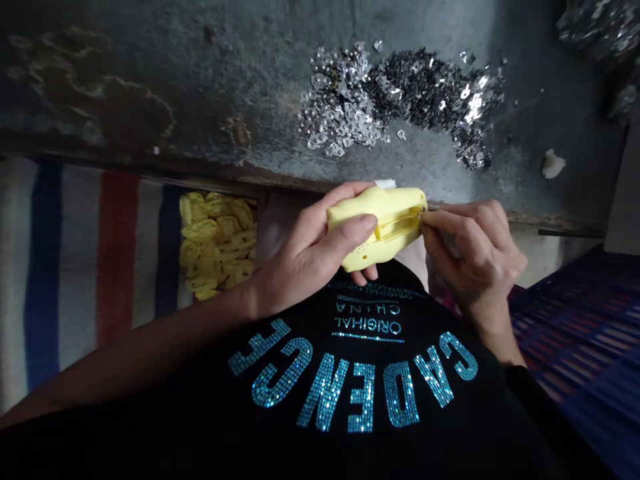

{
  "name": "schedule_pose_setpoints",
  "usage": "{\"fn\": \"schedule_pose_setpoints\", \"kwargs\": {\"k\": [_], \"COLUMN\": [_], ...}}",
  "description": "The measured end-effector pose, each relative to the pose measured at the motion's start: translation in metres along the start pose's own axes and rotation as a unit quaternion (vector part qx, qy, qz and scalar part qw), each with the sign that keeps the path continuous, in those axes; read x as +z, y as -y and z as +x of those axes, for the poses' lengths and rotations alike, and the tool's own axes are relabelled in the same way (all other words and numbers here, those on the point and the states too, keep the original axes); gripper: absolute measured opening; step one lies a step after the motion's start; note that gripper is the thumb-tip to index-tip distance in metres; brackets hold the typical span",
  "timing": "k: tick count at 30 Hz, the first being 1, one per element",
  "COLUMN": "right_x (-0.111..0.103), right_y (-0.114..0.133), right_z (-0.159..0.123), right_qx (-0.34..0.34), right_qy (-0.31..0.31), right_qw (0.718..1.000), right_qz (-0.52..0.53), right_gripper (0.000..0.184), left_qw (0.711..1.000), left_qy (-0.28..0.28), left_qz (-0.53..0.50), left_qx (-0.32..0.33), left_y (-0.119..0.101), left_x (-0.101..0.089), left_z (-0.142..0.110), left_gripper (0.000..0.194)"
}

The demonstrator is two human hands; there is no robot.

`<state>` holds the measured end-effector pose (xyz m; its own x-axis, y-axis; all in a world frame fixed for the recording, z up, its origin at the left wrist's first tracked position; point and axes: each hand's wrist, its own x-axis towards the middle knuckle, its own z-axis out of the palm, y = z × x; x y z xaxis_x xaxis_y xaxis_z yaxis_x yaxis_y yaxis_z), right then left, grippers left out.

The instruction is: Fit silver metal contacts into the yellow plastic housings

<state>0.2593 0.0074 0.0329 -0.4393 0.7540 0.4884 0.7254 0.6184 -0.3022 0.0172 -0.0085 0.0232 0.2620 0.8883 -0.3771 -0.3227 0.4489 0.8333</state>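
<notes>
A yellow plastic housing with a long slot-like recess and small holes is held at chest height, just off the bench edge. My left hand is wrapped round its left end, thumb lying across the top face. At the housing's right end, my right hand pinches with thumb and forefinger against the end of the recess. Whatever sits between those fingertips is hidden or too small to name. Beyond the housing, small shiny metal clips lie heaped on the bench, with a darker heap of metal pieces beside them.
The worn grey metal bench spans the far side. Several yellow parts fill a container at the left, next to a striped sheet. A blue plastic crate stands at the right. A clear bag lies at the upper right.
</notes>
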Motion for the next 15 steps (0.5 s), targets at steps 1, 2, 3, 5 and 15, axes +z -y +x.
{"fn": "schedule_pose_setpoints", "kwargs": {"k": [1, 2, 3, 5, 15], "right_x": [0.0, 0.0, 0.0, 0.0, 0.005], "right_y": [0.0008, 0.0013, 0.0017, 0.0018, 0.0013], "right_z": [0.0001, 0.0, -0.0004, -0.0018, -0.0079], "right_qx": [-0.002, -0.001, 0.001, 0.008, -0.005], "right_qy": [-0.003, -0.005, -0.003, -0.002, -0.031], "right_qw": [1.0, 1.0, 1.0, 0.999, 0.999], "right_qz": [0.003, 0.008, 0.015, 0.034, -0.02], "right_gripper": [0.021, 0.022, 0.025, 0.032, 0.037], "left_qw": [1.0, 1.0, 1.0, 1.0, 0.998], "left_qy": [-0.001, -0.003, -0.005, -0.009, -0.014], "left_qz": [-0.003, -0.007, -0.012, -0.026, -0.055], "left_qx": [0.001, 0.001, 0.001, -0.002, 0.001], "left_y": [0.0003, 0.0004, 0.0005, 0.0004, 0.0027], "left_x": [0.0003, 0.0006, 0.001, 0.0018, 0.0008], "left_z": [-0.0001, 0.0, 0.0002, 0.001, 0.005], "left_gripper": [0.055, 0.054, 0.054, 0.055, 0.05]}}
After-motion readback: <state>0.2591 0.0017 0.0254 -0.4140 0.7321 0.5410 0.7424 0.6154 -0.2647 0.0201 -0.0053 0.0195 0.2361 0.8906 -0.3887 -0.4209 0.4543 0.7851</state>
